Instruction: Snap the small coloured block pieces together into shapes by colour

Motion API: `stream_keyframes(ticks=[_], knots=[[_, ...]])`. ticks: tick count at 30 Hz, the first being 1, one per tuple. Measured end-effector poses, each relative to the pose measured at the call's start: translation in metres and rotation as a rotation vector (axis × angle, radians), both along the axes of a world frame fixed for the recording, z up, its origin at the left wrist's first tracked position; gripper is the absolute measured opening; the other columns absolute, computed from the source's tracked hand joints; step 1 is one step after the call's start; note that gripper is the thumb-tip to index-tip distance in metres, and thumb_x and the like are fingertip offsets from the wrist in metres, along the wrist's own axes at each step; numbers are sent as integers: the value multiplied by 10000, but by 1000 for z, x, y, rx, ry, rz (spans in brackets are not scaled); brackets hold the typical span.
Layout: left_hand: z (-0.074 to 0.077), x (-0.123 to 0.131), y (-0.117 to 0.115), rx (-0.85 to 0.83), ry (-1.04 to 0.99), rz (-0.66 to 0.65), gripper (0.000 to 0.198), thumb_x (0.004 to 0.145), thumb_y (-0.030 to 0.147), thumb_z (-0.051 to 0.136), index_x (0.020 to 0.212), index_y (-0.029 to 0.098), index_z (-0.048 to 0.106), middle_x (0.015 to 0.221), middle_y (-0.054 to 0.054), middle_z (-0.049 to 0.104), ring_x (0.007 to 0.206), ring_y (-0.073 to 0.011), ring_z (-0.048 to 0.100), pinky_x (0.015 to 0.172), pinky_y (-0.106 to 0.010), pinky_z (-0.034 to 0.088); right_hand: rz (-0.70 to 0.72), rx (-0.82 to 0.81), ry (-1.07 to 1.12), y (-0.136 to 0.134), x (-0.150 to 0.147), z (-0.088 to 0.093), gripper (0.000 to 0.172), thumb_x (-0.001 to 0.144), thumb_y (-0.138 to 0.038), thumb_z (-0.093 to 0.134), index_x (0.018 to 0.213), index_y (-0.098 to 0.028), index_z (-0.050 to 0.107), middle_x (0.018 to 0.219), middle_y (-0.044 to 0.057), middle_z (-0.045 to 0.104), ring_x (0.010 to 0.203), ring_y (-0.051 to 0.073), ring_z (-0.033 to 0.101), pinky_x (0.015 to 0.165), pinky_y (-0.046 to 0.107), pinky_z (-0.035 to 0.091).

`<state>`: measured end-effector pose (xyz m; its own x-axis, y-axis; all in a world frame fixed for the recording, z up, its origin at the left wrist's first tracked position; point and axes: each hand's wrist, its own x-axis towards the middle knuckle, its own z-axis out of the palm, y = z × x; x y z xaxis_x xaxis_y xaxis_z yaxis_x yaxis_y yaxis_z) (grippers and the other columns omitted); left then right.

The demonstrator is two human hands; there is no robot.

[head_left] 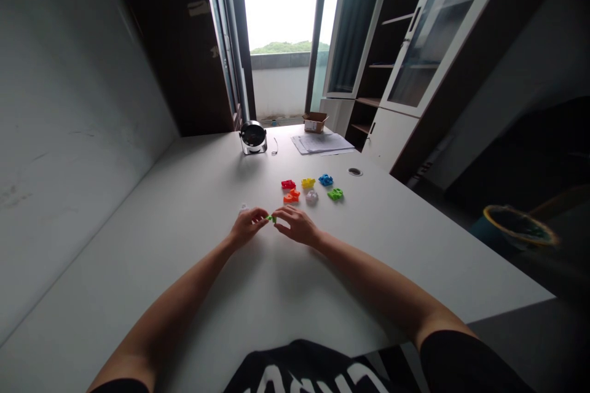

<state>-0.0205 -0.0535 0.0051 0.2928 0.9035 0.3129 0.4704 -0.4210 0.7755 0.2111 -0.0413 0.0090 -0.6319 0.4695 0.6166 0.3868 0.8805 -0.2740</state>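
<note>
My left hand (249, 225) and my right hand (297, 225) meet over the middle of the white table, fingertips pinching a small bright-green plastic piece (270, 218). Its exact shape is too small to make out, and the fingers cover part of it. Just beyond my left hand lies a small whitish piece (244, 206), partly hidden. Past my right hand, small plastic pieces sit in loose groups: red (288, 184), yellow (308, 183), blue (326, 180), orange (291, 196), pale white (312, 197) and green (336, 194).
A round black-and-silver device on a stand (253, 136) is at the table's far end, beside a thin looped cord (275, 147). Papers (322, 143) and an open cardboard box (316, 123) are to its right. A cable hole (354, 172) is near the right edge.
</note>
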Motion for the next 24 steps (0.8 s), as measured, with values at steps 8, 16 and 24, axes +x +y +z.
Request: stream_keyframes(ticks=[8, 16, 24], knots=[[4, -8, 0, 142, 219, 210, 200, 909, 275, 538, 1019, 247, 703, 1097, -57, 692, 1101, -250, 569, 1003, -408, 453, -169, 31, 77, 20, 22, 5, 299, 898, -233, 590, 1193, -279, 601, 1103, 72, 637, 1057, 264, 590, 913, 435, 511], [-5, -30, 13, 188, 384, 436, 211, 902, 256, 509, 974, 237, 706, 1098, -66, 672, 1089, -271, 525, 1023, -402, 410, -699, -17, 97, 81, 141, -3, 226, 808, -205, 582, 1029, -200, 627, 981, 83, 656, 952, 268, 574, 879, 402, 471], [-18, -36, 21, 152, 434, 468, 241, 896, 296, 531, 1045, 219, 704, 1122, -88, 666, 1067, -271, 543, 984, -396, 419, -779, -94, 59, 97, 187, -30, 201, 736, -210, 582, 929, -208, 640, 923, 53, 679, 925, 254, 571, 876, 384, 433]])
